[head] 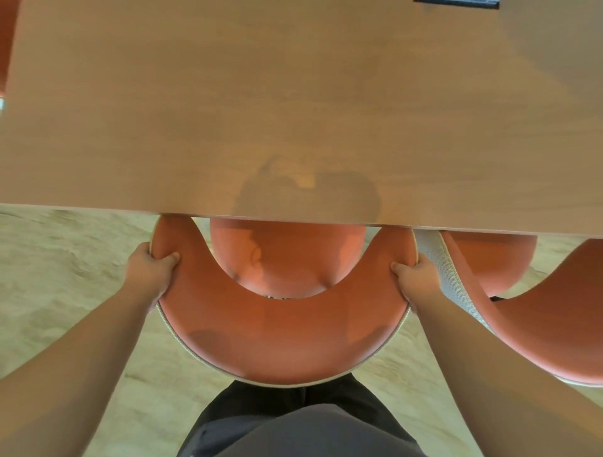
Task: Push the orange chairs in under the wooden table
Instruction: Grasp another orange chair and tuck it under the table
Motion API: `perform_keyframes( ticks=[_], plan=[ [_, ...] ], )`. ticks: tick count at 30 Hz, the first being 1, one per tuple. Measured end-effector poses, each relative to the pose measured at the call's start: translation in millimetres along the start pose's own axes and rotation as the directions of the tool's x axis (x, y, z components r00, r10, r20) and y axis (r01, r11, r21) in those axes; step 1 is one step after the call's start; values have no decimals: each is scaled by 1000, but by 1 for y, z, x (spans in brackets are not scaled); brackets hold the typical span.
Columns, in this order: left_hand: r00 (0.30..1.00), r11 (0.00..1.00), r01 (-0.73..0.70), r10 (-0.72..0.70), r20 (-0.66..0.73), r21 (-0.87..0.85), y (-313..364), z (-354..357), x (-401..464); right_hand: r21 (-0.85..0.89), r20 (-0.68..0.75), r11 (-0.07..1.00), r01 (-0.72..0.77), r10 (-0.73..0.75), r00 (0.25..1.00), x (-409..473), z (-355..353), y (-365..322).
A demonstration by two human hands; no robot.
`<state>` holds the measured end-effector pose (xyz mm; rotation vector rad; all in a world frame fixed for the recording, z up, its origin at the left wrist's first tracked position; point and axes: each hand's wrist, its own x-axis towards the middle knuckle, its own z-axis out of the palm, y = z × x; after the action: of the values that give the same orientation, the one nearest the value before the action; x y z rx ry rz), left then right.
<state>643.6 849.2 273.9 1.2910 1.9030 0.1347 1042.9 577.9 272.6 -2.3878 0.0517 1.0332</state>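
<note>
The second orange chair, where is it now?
The second orange chair stands at the right of the head view, beside the gripped chair, its seat partly under the wooden table.

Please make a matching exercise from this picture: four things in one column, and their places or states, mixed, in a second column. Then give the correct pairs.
Things:
1. left hand
2. right hand
3. second orange chair
4. dark object

Places or states:
A. at the far edge of the wooden table
B. grips the left end of the curved backrest
C. stands at the right, partly out of the picture
D. grips the right end of the curved backrest

Pairs: 1-B, 2-D, 3-C, 4-A
</note>
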Motion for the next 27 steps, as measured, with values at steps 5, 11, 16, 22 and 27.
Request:
perform_keyframes(
  ticks=[5, 11, 16, 22, 27],
  plan=[
    [1000, 1000, -9, 9, 12, -13, 3, 14, -5, -2, -17, 1000, -14, 14, 1000, 3, -15, 11],
    [999, 1000, -22, 23, 32, -19, 7, 35, -9, 19, -34, 1000, 2, -2, 999, 15, -27, 13],
    [1000, 1000, -23, 23, 5, -5, 10, 34, -4, 9, -24, 1000, 9, -9, 1000, 20, -23, 8],
    [1000, 1000, -5, 5, 6, 8, 11, 31, -2, -12, -30, 1000, 6, -6, 1000, 23, -19, 4],
    [1000, 1000, 1, -1, 7, -11, 11, 30, -1, -22, -46, 1000, 2, -3, 999, 24, -18, 5]
  ],
)
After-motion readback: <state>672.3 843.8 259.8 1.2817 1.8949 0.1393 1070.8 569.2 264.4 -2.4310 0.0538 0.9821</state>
